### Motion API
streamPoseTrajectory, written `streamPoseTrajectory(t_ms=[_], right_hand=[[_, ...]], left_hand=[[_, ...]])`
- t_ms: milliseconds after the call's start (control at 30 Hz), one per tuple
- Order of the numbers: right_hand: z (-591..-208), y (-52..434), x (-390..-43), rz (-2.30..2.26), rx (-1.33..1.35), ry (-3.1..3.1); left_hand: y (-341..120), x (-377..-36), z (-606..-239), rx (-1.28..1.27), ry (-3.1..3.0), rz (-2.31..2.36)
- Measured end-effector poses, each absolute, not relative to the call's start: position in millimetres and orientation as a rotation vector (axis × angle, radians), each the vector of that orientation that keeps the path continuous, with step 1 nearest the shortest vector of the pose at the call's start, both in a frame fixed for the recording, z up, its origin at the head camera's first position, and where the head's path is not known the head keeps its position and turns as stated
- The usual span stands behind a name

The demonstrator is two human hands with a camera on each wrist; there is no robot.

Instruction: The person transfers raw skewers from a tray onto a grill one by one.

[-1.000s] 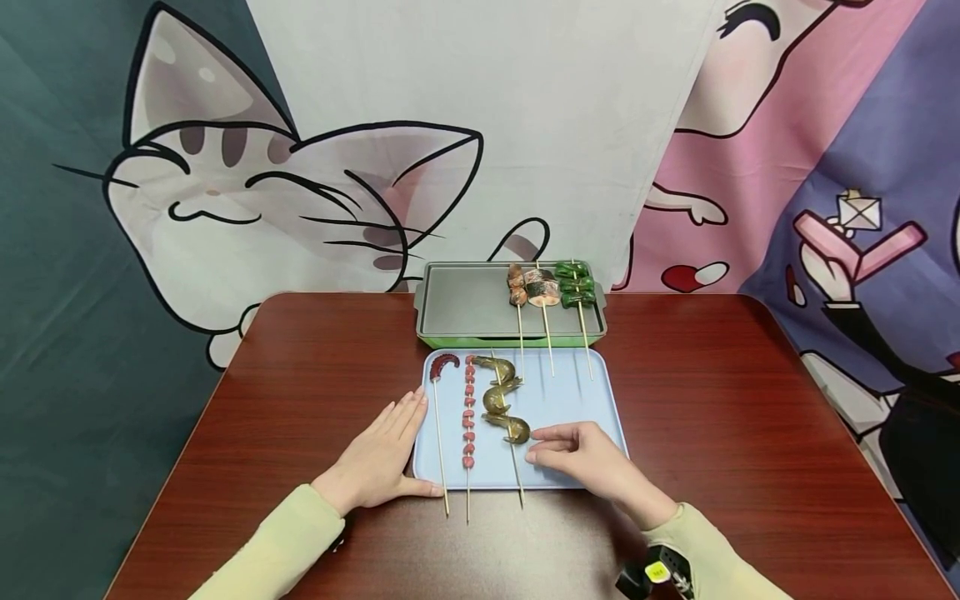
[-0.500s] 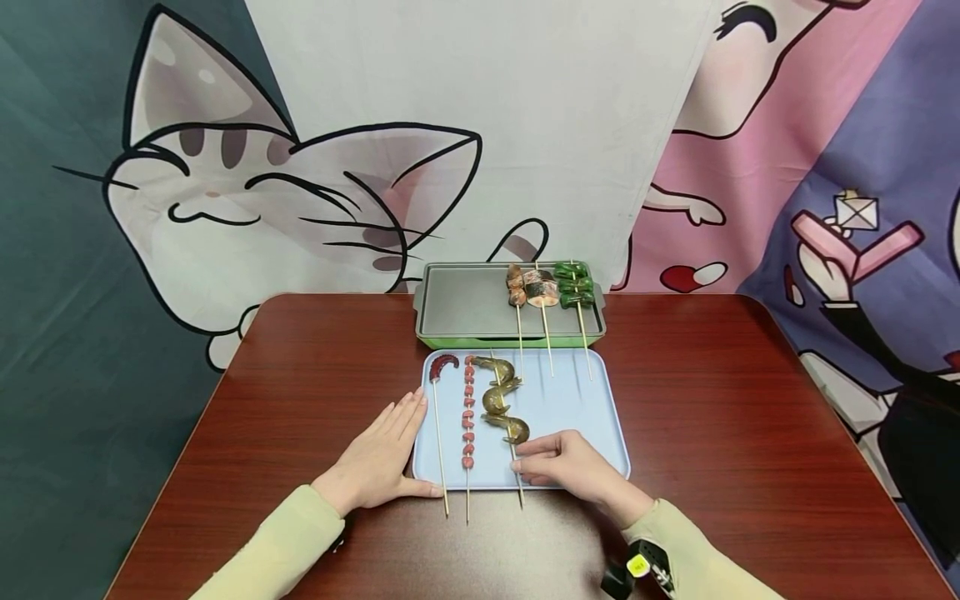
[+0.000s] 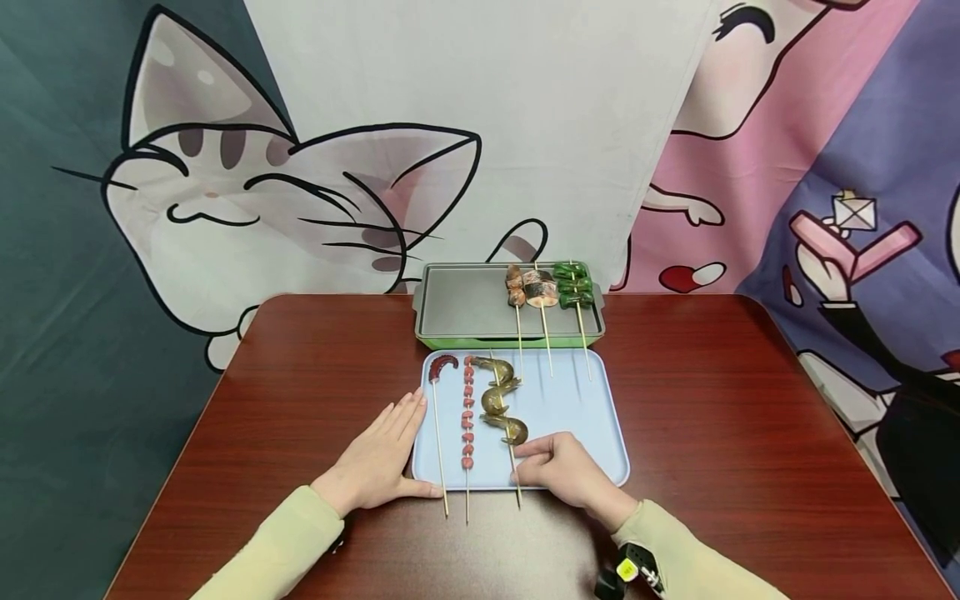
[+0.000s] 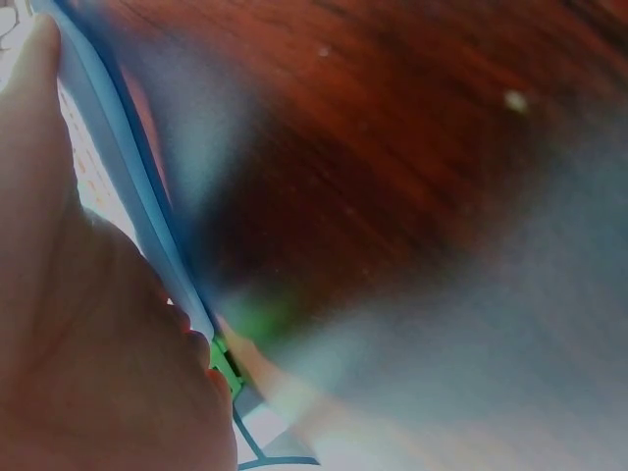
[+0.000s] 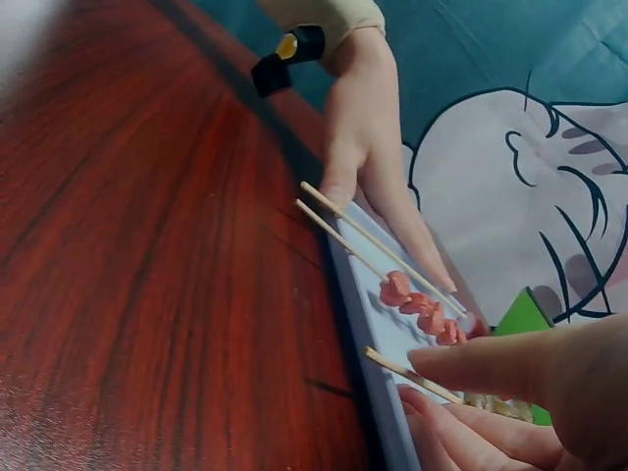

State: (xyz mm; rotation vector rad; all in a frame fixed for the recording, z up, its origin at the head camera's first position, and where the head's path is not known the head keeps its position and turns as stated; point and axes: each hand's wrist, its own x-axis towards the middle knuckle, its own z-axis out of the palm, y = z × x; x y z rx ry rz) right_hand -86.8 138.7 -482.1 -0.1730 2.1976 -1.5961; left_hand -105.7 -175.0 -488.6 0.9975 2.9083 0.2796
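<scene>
On a light blue tray, a shrimp skewer lies to the right of a skewer of small reddish-pink pieces and a dark red curled tentacle skewer. My right hand pinches the shrimp skewer's wooden stick just below the lowest shrimp; in the right wrist view its thumb and fingers lie on either side of the stick. Against the tray's left edge rests my left hand, fingers straight, its thumb at the front left corner near the tentacle skewer's stick.
Behind the tray stands a grey pan with a green base. At its right side lie a brown meat skewer, a fish-slice skewer and a green pepper skewer, sticks pointing forward over the blue tray. Everything stands on a brown table.
My right hand has moved left and slightly down from beside the lowest shrimp, and its fingers have closed on the shrimp skewer's stick. The left hand stays in place.
</scene>
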Motion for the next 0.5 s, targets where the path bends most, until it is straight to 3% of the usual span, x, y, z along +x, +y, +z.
streamPoseTrajectory(t_ms=[500], right_hand=[[-482.5, 140.5, -85.3, -1.742, -0.108, 2.05]], left_hand=[[-177.1, -105.8, -495.9, 1.03, 2.949, 0.323]])
